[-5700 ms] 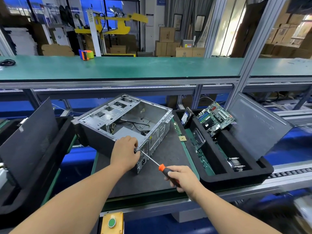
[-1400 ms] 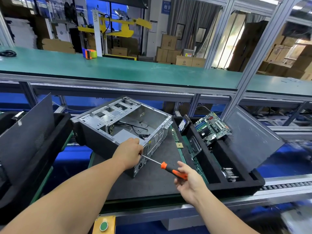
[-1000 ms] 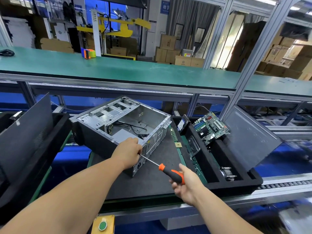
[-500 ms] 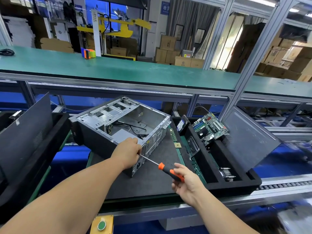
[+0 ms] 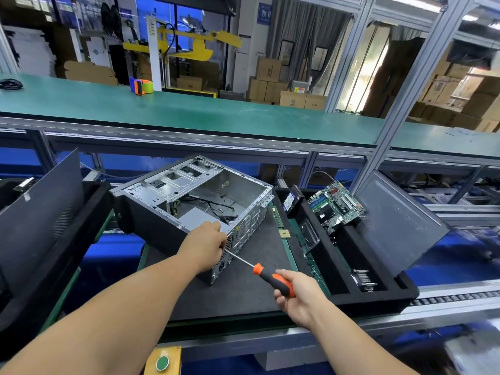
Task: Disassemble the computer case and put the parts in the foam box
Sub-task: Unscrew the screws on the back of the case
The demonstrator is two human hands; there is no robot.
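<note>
Hands: right grips rubbery orange-black screwdriver; left curls over boxy steel case.

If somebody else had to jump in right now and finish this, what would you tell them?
Left hand: rests on the near rear corner of the open grey metal computer case, steadying it; whether it holds anything is unclear.
Right hand: grips the orange-and-black screwdriver, tip at the case's rear panel by the left hand.
Done: side panel off; green motherboard and other parts lie in the black foam box on the right.
Left: finish this screw, probably free the grey power supply and cables inside, then box them.
</note>
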